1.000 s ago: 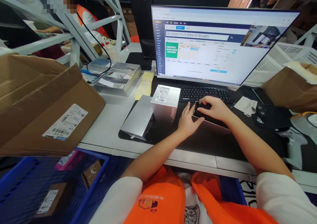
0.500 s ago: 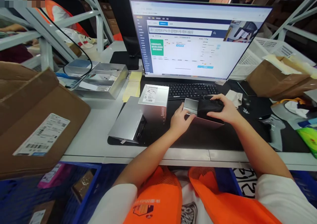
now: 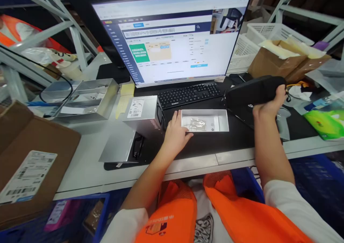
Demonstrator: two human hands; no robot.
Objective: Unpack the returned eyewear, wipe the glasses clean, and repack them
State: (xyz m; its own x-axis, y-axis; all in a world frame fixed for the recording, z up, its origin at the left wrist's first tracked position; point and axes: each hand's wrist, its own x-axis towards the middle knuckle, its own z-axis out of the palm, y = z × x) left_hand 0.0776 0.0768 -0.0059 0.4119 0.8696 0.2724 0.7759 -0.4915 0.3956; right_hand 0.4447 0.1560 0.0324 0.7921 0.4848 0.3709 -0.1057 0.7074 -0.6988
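Observation:
An open silver box (image 3: 223, 120) with a white inside lies on the black mat. In it are a small clear packet (image 3: 198, 124) and a white paper or insert. My left hand (image 3: 176, 132) grips the box's left end, thumb along the front edge. Off to the right, my right hand (image 3: 271, 101) holds a black soft case (image 3: 254, 90) up above the mat. Left of my left hand stands a silver printed box (image 3: 142, 115) with a white label. A silver box or lid (image 3: 118, 144) lies beside it, with a black item (image 3: 137, 147) at its end.
Behind the mat are a keyboard (image 3: 189, 95) and a large monitor (image 3: 172, 49). A cardboard box (image 3: 34, 164) fills the left, near a divided grey tray (image 3: 107, 99). To the right are a brown carton (image 3: 276, 62), white baskets (image 3: 242, 53) and a green packet (image 3: 326, 123).
My right hand has lifted the black case out of the box and carried it right. The box's white inside now shows. My left hand stays at its left end. The view has shifted.

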